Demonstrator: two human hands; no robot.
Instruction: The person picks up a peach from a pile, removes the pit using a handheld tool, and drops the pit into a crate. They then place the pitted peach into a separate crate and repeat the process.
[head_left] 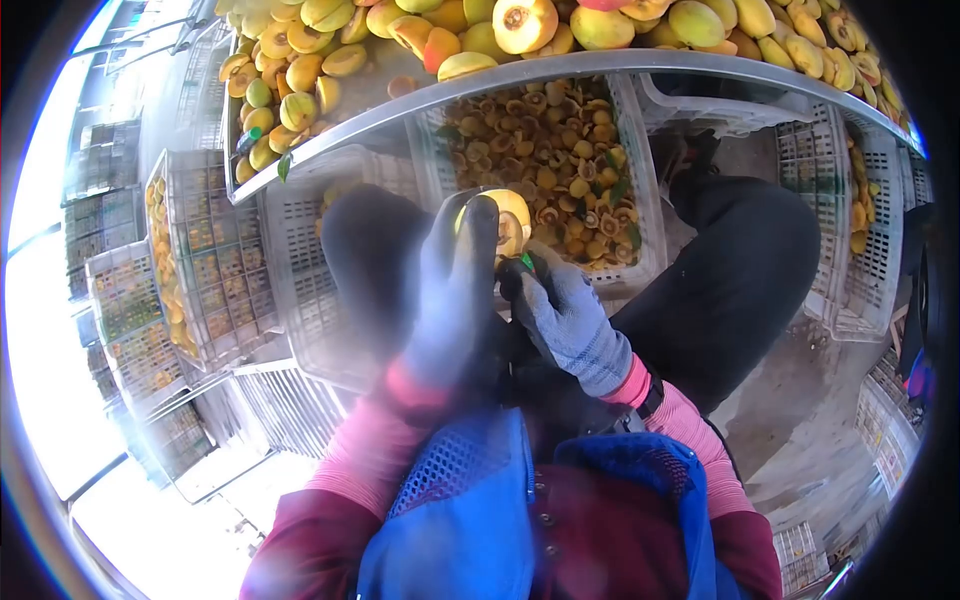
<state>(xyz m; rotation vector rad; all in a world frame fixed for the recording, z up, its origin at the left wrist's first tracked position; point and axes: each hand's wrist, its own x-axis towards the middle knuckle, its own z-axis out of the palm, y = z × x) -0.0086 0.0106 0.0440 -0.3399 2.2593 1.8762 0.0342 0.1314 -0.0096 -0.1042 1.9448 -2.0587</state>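
Observation:
My left hand (pixel 450 270), in a grey work glove, grips a cut yellow peach (pixel 514 220) with its flesh side showing. Close against the fruit's lower edge is my right hand (pixel 575 320), gloved too, its fingers curled. A small green bit (pixel 527 261) shows between the dark fingertips of that hand; the rest of what it holds is hidden. Both hands are above my lap, in front of a crate (pixel 645 200) of small cut fruit pieces (pixel 545 165) and some green leaves.
A metal-rimmed table (pixel 400 108) crosses the far side, heaped with whole and halved peaches (pixel 600 27). Plastic crates with fruit stand at the left (pixel 215 260) and right (pixel 880 230). My bent knees (pixel 745 240) flank the middle crate.

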